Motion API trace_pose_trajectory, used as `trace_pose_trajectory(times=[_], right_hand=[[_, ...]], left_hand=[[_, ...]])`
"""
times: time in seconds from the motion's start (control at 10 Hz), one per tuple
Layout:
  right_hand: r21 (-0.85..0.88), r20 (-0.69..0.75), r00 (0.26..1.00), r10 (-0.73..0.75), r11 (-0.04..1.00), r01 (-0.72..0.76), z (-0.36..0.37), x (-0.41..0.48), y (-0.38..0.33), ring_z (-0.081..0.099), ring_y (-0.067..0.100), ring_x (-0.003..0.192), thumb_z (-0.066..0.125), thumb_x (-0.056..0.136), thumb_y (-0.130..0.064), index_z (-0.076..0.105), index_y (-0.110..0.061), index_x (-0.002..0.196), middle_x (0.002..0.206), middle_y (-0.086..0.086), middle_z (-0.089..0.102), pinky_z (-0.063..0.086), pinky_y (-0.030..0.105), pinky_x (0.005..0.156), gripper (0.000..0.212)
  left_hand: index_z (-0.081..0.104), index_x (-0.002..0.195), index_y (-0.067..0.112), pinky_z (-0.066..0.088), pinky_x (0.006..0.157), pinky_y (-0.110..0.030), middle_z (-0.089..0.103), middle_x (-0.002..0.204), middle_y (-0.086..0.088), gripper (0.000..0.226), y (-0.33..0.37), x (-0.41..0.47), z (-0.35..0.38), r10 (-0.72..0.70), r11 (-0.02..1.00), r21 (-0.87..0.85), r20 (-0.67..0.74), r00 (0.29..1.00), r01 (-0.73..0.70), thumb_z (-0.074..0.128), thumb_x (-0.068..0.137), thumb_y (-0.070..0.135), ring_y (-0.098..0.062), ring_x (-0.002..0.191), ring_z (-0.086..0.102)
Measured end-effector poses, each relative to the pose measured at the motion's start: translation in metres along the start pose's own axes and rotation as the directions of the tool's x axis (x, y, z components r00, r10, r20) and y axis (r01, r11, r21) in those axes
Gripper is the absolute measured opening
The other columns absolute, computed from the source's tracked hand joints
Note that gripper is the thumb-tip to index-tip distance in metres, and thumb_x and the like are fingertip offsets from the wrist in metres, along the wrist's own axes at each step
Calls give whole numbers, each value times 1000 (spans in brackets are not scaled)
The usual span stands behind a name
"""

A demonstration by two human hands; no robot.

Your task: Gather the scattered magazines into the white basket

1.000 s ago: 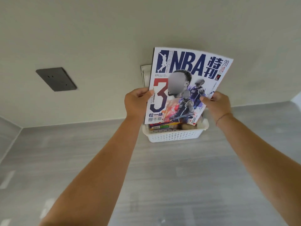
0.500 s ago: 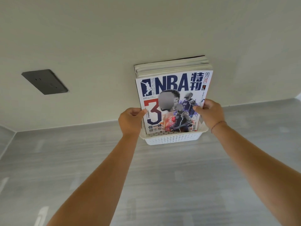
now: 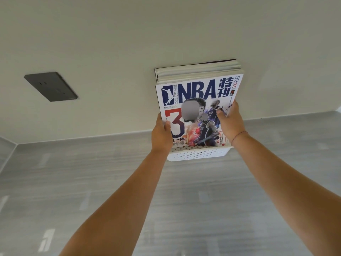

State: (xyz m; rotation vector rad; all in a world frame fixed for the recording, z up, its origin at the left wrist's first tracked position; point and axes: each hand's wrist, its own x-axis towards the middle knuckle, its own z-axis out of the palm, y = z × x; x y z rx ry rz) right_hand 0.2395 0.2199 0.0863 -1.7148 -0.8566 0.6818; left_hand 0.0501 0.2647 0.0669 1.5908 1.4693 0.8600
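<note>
A white perforated basket (image 3: pixel 198 156) stands on the grey counter against the wall. Several magazines (image 3: pixel 197 71) stand upright in it, leaning on the wall. The front one is an NBA magazine (image 3: pixel 199 93) with a white cover, blue lettering and a big red 3; its lower edge is down inside the basket. My left hand (image 3: pixel 161 134) grips its left edge with the thumb on the cover. My right hand (image 3: pixel 229 121) grips its right edge, thumb on the cover; a thin red string is around that wrist.
A dark grey wall socket (image 3: pixel 50 86) sits on the cream wall to the left. The grey streaked counter (image 3: pixel 92 182) stretches toward me, with a raised edge at the far left.
The NBA magazine came down from above the basket and now stands in front of the other magazines. Both hands slid up its side edges. The view moved closer.
</note>
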Motion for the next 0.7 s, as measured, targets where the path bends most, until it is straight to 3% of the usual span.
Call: trace_pose_trajectory(times=[0.2,0.3,0.4,0.5,0.6,0.7], right_hand=[[-38,10,999,38,999,-38,-3,-1,10,49,12,103,49,92,-16,34,-16,134,131,2,53,36,26,89,44],[-26,24,999,37,999,-37,-3,-3,12,51,15,110,54,90,-18,33,-18,135,134,0,52,36,26,92,50],[-41,18,998,56,998,-55,-5,-2,13,45,23,129,58,87,-22,29,-16,139,142,3,46,37,36,106,60],[-88,24,997,67,994,-65,-7,-6,18,31,25,140,62,85,-26,19,-14,145,152,6,33,28,46,115,75],[-111,29,997,75,991,-72,-13,-15,15,20,27,144,65,83,-33,10,-18,149,157,7,18,23,47,116,88],[-229,31,999,44,973,-35,-25,-55,22,16,28,145,66,79,-43,11,-18,149,157,8,17,21,52,116,92]], left_hand=[[45,130,18,49,83,-28,62,121,-4,33,1,0,-2,-20,1000,-1,23,1000,20,33,99,20,-21,106,60],[44,130,20,52,87,-34,62,123,-3,34,2,-2,-7,-22,1000,-13,56,998,23,36,98,21,-22,107,61],[42,131,19,52,92,-44,60,127,-3,35,3,-4,-12,-37,997,-68,84,996,43,42,96,24,-24,111,60],[36,137,18,47,98,-46,55,135,-3,47,1,-11,-17,-77,993,-86,108,991,87,49,93,29,-24,119,56],[24,145,17,38,103,-36,42,146,-2,67,2,-17,-22,-94,994,-56,57,994,97,55,89,36,-20,132,42],[16,147,22,28,110,-42,29,153,-1,77,-14,-51,-35,-133,990,45,-13,991,134,58,86,44,-21,140,26]])
